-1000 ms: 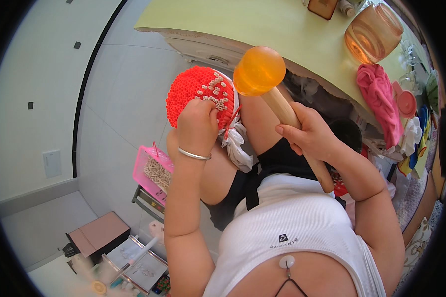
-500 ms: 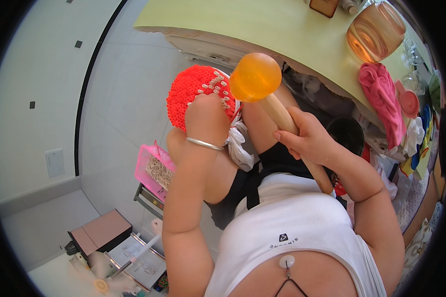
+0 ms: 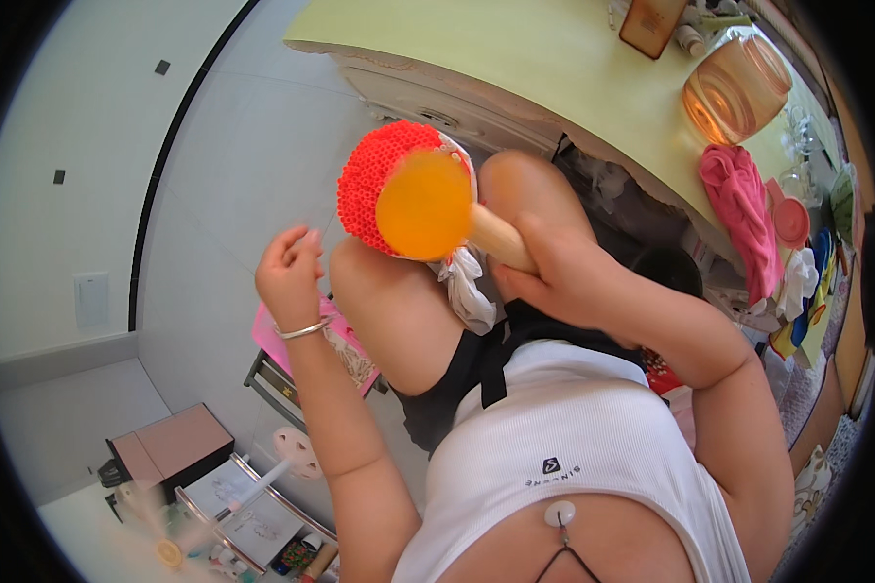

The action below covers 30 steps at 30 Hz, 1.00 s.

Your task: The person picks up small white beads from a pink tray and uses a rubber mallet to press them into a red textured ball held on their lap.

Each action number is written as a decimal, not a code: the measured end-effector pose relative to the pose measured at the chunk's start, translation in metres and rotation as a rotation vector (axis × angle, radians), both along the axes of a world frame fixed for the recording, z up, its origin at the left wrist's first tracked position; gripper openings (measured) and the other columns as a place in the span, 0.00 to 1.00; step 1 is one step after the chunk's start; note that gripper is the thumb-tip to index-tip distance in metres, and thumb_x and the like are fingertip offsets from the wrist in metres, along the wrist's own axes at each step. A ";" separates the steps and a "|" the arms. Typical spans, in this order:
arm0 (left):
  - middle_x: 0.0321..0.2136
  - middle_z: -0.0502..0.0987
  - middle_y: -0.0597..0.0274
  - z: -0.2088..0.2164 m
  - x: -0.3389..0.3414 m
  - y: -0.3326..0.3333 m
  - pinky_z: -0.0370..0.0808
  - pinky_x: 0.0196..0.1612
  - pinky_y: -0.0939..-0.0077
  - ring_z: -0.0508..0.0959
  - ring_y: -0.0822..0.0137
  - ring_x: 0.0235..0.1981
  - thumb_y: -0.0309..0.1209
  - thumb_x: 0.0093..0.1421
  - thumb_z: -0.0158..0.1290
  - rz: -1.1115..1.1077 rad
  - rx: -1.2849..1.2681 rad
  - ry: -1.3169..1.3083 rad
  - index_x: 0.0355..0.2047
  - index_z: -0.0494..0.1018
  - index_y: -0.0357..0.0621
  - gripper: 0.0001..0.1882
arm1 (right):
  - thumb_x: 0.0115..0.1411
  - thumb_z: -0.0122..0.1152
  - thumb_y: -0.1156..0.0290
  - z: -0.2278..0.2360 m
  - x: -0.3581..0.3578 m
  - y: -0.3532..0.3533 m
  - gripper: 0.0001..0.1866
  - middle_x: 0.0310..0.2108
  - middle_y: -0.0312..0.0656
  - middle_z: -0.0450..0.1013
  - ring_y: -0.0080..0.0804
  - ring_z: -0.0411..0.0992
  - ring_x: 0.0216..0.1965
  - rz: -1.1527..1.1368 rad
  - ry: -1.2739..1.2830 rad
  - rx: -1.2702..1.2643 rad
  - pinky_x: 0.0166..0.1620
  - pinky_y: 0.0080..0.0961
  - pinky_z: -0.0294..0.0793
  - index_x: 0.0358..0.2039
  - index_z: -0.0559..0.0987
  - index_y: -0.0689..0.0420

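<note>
My right hand point(image 3: 549, 257) grips the pale wooden handle point(image 3: 501, 238) of a mallet with a round translucent amber head point(image 3: 426, 204). The blurred head covers much of a round red bundle point(image 3: 371, 180) that looks like many small plastic tubes packed together. A few white ends show along the bundle's upper right edge. The bundle rests at my knees in a white bag point(image 3: 469, 291), knotted below it. My left hand point(image 3: 290, 272), wearing a silver bangle, is raised left of my knee with fingers loosely bent and nothing visible in them.
Behind my left wrist, a pink basket point(image 3: 355, 352) with thin pale sticks stands on a dark stool. A yellow-green tabletop point(image 3: 515, 58) runs across the far side, bearing an amber jar point(image 3: 737, 89) and a pink cloth point(image 3: 746, 219). A low white cart point(image 3: 253, 515) stands at lower left.
My left hand has left the red bundle and moved left and down. The mallet head has swung down and left, over the bundle's face.
</note>
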<state>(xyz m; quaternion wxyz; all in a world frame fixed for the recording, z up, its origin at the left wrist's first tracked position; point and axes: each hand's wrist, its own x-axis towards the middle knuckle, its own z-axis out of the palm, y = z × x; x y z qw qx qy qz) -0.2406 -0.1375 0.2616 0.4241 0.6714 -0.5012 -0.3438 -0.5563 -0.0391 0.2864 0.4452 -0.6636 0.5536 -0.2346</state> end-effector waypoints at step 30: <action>0.36 0.79 0.38 -0.240 0.164 0.084 0.76 0.41 0.51 0.81 0.43 0.38 0.37 0.56 0.56 0.187 0.462 -0.828 0.36 0.77 0.38 0.15 | 0.62 0.58 0.74 -0.076 -0.032 0.013 0.08 0.18 0.33 0.64 0.20 0.63 0.11 -0.476 -0.289 0.417 0.15 0.19 0.62 0.40 0.70 0.60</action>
